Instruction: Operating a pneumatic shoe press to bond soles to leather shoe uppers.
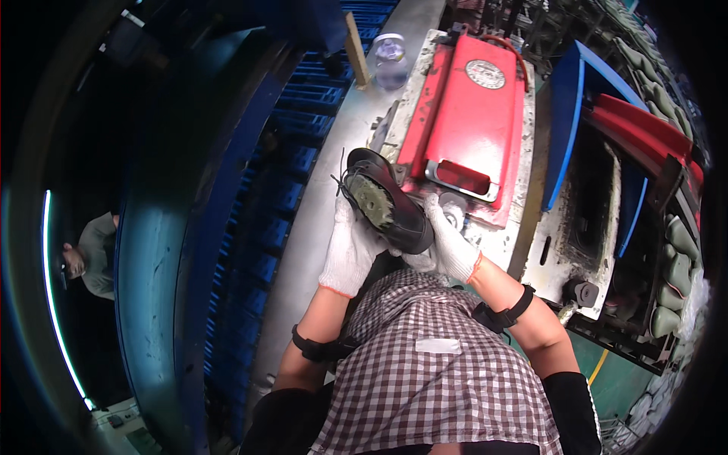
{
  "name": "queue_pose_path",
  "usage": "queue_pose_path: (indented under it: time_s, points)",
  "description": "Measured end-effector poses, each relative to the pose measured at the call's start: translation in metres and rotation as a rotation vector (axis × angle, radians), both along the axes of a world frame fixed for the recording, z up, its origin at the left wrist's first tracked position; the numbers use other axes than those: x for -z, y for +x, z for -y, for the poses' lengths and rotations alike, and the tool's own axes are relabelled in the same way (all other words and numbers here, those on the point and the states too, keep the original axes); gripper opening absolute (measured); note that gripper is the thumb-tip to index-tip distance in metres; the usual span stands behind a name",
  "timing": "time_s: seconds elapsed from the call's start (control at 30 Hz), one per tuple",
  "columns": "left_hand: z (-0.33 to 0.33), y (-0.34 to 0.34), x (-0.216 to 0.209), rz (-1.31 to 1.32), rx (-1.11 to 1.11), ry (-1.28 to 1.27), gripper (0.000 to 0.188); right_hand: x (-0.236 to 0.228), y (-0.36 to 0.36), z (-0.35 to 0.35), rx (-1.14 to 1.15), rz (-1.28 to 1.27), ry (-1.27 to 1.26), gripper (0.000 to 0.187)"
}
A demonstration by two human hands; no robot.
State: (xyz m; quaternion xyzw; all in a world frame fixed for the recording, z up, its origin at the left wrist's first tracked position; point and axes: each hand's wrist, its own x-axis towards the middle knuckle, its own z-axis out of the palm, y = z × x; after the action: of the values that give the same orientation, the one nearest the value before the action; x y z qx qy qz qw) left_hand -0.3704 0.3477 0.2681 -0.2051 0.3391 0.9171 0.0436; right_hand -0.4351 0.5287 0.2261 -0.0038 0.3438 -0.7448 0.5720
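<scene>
A black shoe (406, 224) is held up in front of my apron, tilted, with its laces hanging off the far left side. A rough yellow-green patch on it faces up. My left hand (350, 246), in a white knit glove, grips the shoe from the left and below. My right hand (455, 246), gloved the same way, closes round its near right end. Some fingers of both hands are hidden beneath the shoe. Just beyond my right hand, a round grey wheel-like part (453, 211) shows under the front of a red machine cover (474, 114).
The red-covered machine stands on a worn white base (519, 205). A clear plastic jar (390, 61) is on the grey metal ledge (303, 250) at left, beside blue slatted racking (265, 189). At right are a blue panel (567, 114) and shelved green shoe-shaped pieces (671, 288). Another person (97, 254) is far left.
</scene>
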Motion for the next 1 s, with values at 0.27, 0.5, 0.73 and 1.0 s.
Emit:
queue_pose_path:
  time_s: [0.27, 0.5, 0.73, 1.0]
  points:
    - [0.048, 0.031, 0.035, 0.161, -0.167, 0.09, 0.061, 0.031, 0.015, 0.04, -0.213, -0.375, 0.379, 0.075]
    - [0.078, 0.046, 0.052, 0.253, -0.212, -0.052, 0.043, 0.043, 0.011, 0.068, -0.21, -0.53, 0.316, 0.084]
    - [0.09, 0.036, 0.041, 0.147, -0.179, -0.218, 0.04, 0.028, 0.001, 0.086, -0.343, -0.269, 0.452, 0.073]
    - [0.172, 0.022, 0.133, 0.497, -0.353, -0.557, 0.035, 0.002, 0.006, 0.01, 0.278, -1.524, 0.748, 0.036]
